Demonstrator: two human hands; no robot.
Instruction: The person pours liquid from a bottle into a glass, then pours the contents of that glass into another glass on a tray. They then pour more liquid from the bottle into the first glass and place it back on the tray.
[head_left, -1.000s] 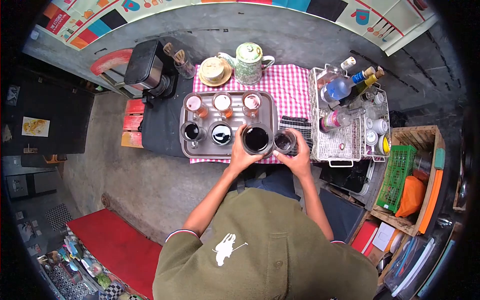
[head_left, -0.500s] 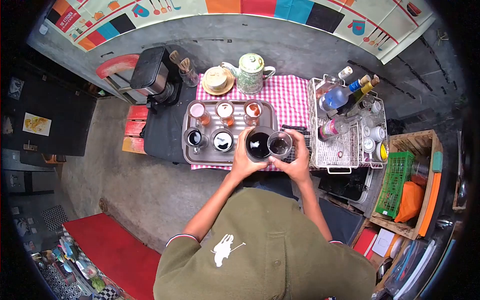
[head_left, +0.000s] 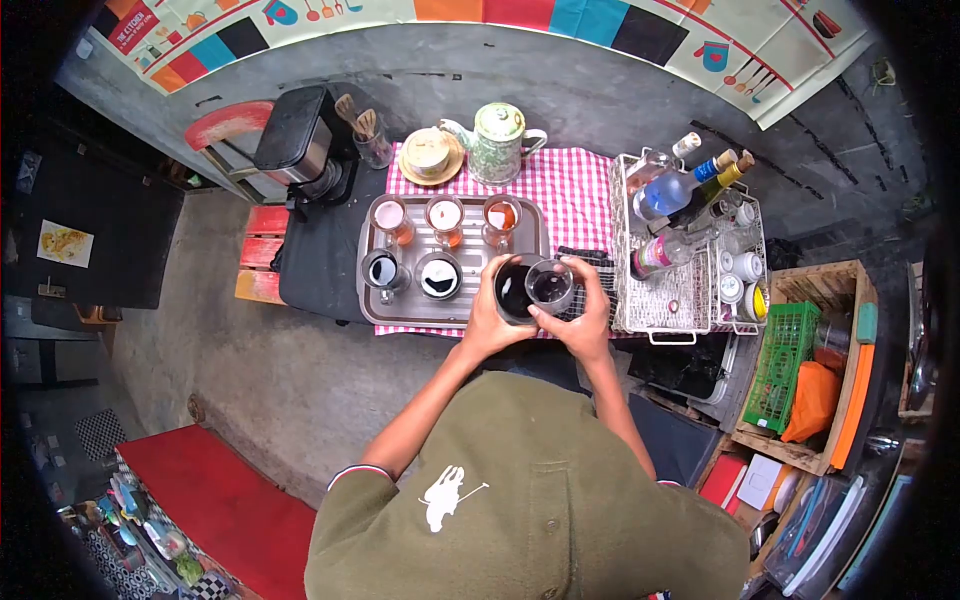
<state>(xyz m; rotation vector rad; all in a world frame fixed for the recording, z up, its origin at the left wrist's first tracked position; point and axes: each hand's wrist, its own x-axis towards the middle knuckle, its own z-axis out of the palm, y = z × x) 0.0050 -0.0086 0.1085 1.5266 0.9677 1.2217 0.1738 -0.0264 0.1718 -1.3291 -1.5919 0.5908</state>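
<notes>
My left hand (head_left: 487, 316) is wrapped round a wide round vessel of dark liquid (head_left: 511, 291) at the tray's right front corner. In my right hand (head_left: 590, 318) is a clear glass (head_left: 550, 286), its rim overlapping the vessel's right side in this view. The glass looks dark inside; what it contains, I cannot tell. Left of my hands, a grey-brown tray (head_left: 470, 315) carries a glass of dark drink with pale foam (head_left: 439, 276) and a dark-filled glass mug (head_left: 383, 270). Behind those stand several glass mugs of reddish drink (head_left: 500, 217).
A white wire rack (head_left: 672, 338) with bottles (head_left: 662, 198) and jars stands to the right. Behind the tray are a green-patterned teapot (head_left: 498, 150) and a cup on a saucer (head_left: 430, 155). A coffee maker (head_left: 300, 140) stands at the left, beside a glass of wooden utensils (head_left: 372, 145).
The clear glass has shifted left and now overlaps more of the dark-filled vessel. Both hands keep their hold. The whole view has shifted slightly.
</notes>
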